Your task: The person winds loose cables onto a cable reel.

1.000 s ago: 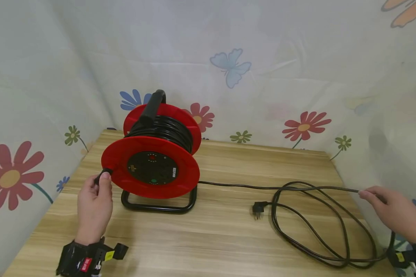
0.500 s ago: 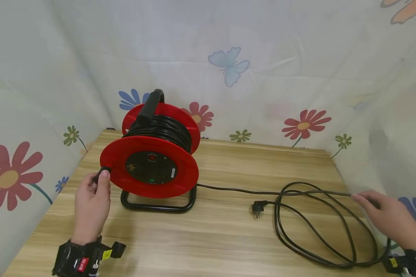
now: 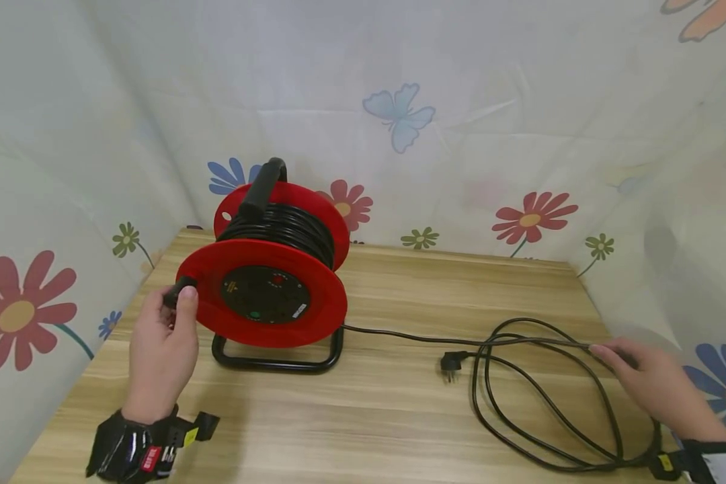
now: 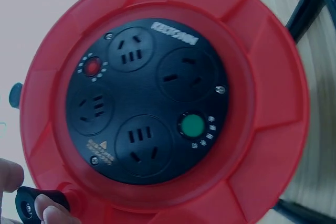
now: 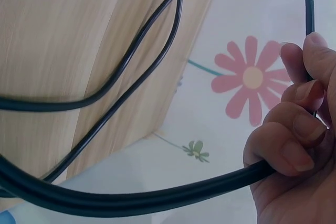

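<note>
A red cable reel (image 3: 317, 296) with black cable wound on its drum stands on a black tube frame at the left of the table. My left hand (image 3: 165, 349) grips the black crank knob (image 3: 178, 290) on the reel's near disc. In the left wrist view, the disc's black socket panel (image 4: 134, 95) shows several outlets, a red light and a green button. At the right, my right hand (image 3: 659, 383) holds the black cable (image 3: 411, 337), which runs from the reel across the table. Its fingers are curled round the cable (image 5: 210, 190) in the right wrist view.
Loose cable loops (image 3: 490, 403) lie on the right of the wooden table (image 3: 351, 417). The cable's black plug (image 3: 452, 363) rests near the table's middle, prongs toward me. A flowered curtain (image 3: 460, 154) encloses the back and sides.
My right hand has moved left toward the reel, still holding the cable. The crank knob and left hand have risen slightly, and the socket panel has turned clockwise.
</note>
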Motion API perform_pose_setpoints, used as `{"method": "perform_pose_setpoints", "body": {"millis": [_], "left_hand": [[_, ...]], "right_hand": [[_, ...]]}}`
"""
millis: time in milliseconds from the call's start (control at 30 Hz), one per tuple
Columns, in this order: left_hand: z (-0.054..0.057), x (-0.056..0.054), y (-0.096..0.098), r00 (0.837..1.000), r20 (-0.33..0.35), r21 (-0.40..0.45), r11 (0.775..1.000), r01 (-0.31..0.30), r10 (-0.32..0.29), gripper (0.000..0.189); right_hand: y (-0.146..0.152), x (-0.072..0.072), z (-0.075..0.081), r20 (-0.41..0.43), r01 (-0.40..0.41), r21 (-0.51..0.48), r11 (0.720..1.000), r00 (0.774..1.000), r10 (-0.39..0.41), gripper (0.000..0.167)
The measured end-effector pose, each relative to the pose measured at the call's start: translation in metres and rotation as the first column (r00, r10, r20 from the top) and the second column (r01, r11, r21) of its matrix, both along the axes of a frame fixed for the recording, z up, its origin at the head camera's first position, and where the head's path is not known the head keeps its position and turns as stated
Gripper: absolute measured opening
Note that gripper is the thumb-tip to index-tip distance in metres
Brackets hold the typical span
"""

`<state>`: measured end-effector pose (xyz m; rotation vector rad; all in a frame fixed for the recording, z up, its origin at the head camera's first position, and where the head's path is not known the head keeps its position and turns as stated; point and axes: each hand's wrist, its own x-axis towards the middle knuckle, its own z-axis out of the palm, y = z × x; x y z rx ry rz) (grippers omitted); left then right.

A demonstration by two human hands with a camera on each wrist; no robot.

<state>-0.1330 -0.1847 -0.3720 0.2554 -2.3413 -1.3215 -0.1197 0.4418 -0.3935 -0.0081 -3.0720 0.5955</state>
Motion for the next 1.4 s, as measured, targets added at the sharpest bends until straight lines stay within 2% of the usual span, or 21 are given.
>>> {"method": "perform_pose_setpoints", "body": {"millis": [167, 400, 633, 800, 1000, 1133, 1400], "left_hand": [[0.01, 0.0, 0.002, 1.0, -0.015, -0.09, 0.996, 0.02, -0.022, 0.049], [0.023, 0.0, 0.003, 0.999, 0.007, -0.226, 0.973, 0.044, -0.044, 0.049], [0.033, -0.002, 0.008, 0.999, 0.032, -0.239, 0.97, 0.038, -0.031, 0.051], [0.038, -0.004, 0.013, 0.999, 0.027, -0.259, 0.965, 0.039, -0.033, 0.051], [0.041, -0.008, 0.019, 0.999, 0.006, -0.272, 0.961, 0.042, -0.042, 0.051], [0.043, -0.008, 0.022, 0.999, 0.021, -0.289, 0.956, 0.039, -0.035, 0.05], [0.044, -0.01, 0.032, 1.0, -0.017, -0.336, 0.942, 0.002, -0.008, 0.049]], "right_hand": [[-0.008, -0.001, -0.003, -0.048, -0.045, 0.001, 0.999, 0.998, 0.045, 0.04], [-0.015, -0.004, -0.007, -0.003, -0.058, -0.027, 0.998, 0.998, 0.058, 0.043], [-0.024, -0.008, -0.013, -0.022, -0.071, -0.025, 0.997, 0.997, 0.07, 0.038], [-0.032, -0.01, -0.012, -0.015, -0.066, -0.014, 0.998, 0.998, 0.066, 0.044], [-0.036, -0.015, -0.02, 0.0, -0.088, -0.029, 0.996, 0.996, 0.088, 0.042], [-0.038, -0.015, -0.025, 0.002, -0.092, -0.04, 0.995, 0.996, 0.093, 0.044], [-0.042, -0.016, -0.027, 0.031, -0.094, -0.035, 0.995, 0.995, 0.095, 0.047]]}}
